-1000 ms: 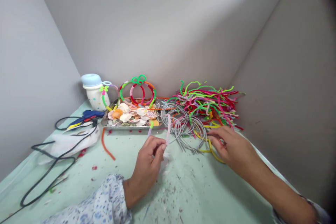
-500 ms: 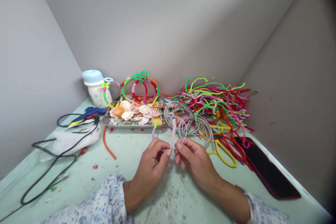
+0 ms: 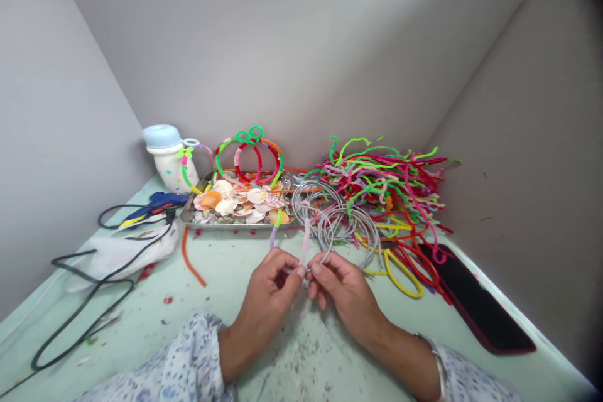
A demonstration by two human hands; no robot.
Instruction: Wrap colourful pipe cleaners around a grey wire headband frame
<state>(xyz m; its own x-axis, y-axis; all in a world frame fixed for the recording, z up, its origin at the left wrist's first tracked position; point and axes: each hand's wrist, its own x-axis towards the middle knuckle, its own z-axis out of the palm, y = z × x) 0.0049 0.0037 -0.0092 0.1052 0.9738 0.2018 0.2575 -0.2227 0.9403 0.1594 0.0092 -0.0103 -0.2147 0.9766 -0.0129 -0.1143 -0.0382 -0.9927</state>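
Note:
My left hand [image 3: 268,301] is closed, thumb against forefinger, pinching a pale pink pipe cleaner [image 3: 306,240] whose free end stands up above the fingertips. Behind that hand rises a pipe cleaner strip [image 3: 274,233], green at the tip and lilac below; its lower end is hidden. My right hand [image 3: 351,298] is closed too, thumb and forefinger pinching a thin grey wire [image 3: 325,255]. The two sets of fingertips almost meet, and exactly how wire and pipe cleaner join there is too small to make out. Just beyond lie loose coils of grey wire [image 3: 351,220].
A metal tray [image 3: 235,226] of seashells [image 3: 226,206] stands at the back, with pipe cleaner hoops [image 3: 237,163] above it. Heaped pipe cleaners [image 3: 386,176] and a black phone [image 3: 480,301] lie right. Leftward are a white bottle [image 3: 174,169], blue glue gun [image 3: 164,202] and black cord [image 3: 94,292].
The whole view has shifted slightly. My fingertips are a little closer together, and the upright pink pipe cleaner leans slightly more. Both hands keep their pinch.

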